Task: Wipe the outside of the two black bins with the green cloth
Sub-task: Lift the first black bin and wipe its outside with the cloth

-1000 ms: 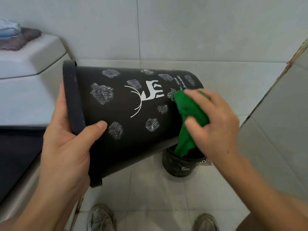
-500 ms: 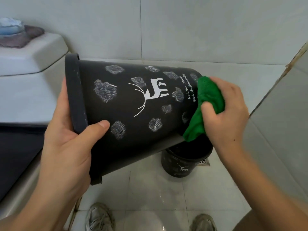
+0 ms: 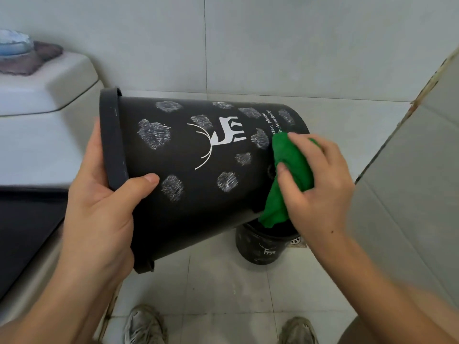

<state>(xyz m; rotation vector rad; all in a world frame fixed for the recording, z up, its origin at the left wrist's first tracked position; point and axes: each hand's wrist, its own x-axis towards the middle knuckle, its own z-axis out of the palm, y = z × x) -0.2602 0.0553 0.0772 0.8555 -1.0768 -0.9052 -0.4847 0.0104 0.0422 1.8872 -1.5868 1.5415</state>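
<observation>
Grip: my left hand [image 3: 96, 209] clamps the rim of the big bin [image 3: 198, 170], thumb laid across the outer wall and fingers out of sight, I judge inside the mouth; my right hand [image 3: 315, 184] is curled round the cloth [image 3: 288, 180] and presses it on the wall.
Head view, big bin: I hold it in the air on its side, mouth to my left and base to my right, with the deer print facing up at me. I judge that tilt is there to bring the side wall under the cloth and into my sight.
Head view, left hand's job: holding at the rim keeps my palm off the wall, so most of the surface stays free to wipe.
Head view, cloth: bunched in my fist near the base end of the wall, a loose tail hanging below the bin's lower edge.
Head view, marks: grey-white scribbled patches dot the wall; those toward the rim are well clear of the cloth, so I judge that part is not yet wiped.
Head view, small bin [image 3: 265, 247]: upright on the floor [image 3: 223, 289] below the base of the big bin, just beside the drain [image 3: 296, 240], waiting for its turn, as I judge.
Head view, surroundings: toilet tank [image 3: 44, 88] to my left, my shoes [image 3: 145, 324] at the bottom edge of the floor.
</observation>
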